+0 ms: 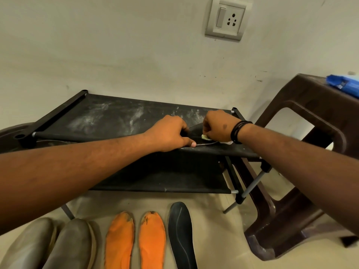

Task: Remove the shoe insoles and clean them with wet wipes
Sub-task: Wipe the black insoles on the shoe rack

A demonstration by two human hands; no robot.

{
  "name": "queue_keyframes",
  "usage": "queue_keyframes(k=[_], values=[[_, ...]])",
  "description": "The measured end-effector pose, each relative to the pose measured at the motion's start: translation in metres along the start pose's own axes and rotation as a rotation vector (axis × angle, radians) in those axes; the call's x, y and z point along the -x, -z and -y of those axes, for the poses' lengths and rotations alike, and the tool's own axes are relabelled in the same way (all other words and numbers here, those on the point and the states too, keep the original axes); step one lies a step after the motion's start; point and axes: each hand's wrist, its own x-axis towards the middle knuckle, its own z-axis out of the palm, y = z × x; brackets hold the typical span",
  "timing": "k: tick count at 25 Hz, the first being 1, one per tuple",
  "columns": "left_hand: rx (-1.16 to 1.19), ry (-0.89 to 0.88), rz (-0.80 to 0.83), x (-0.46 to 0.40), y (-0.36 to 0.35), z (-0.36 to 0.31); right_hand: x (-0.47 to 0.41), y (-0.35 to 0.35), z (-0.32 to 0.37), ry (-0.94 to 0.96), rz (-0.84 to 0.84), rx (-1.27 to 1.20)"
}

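Our left hand (171, 133) pins a dark insole (196, 131) on the rack (108, 117); our right hand (219, 127) grips a wipe (205, 137), scrubbing. Three insoles (151, 241) at six o'clock lie out on the floor.

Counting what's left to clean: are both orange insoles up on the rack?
No, both orange insoles lie on the floor below the rack, beside a dark insole.
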Motion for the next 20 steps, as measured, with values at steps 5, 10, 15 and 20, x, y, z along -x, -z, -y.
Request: queue_keyframes(k=[5,10,15,20], values=[[-0.006,0.022,-0.030,0.004,-0.001,0.002,0.006,-0.005,0.003,0.020,0.027,-0.071],[0.003,0.024,-0.052,0.005,0.003,-0.003,0.007,-0.009,0.004,-0.076,-0.080,0.095],[0.005,0.039,-0.084,0.011,0.004,-0.008,0.008,-0.005,0.007,0.058,0.054,-0.167],[-0.013,0.039,-0.109,0.016,0.009,-0.015,-0.006,-0.013,0.006,-0.051,-0.049,-0.045]])
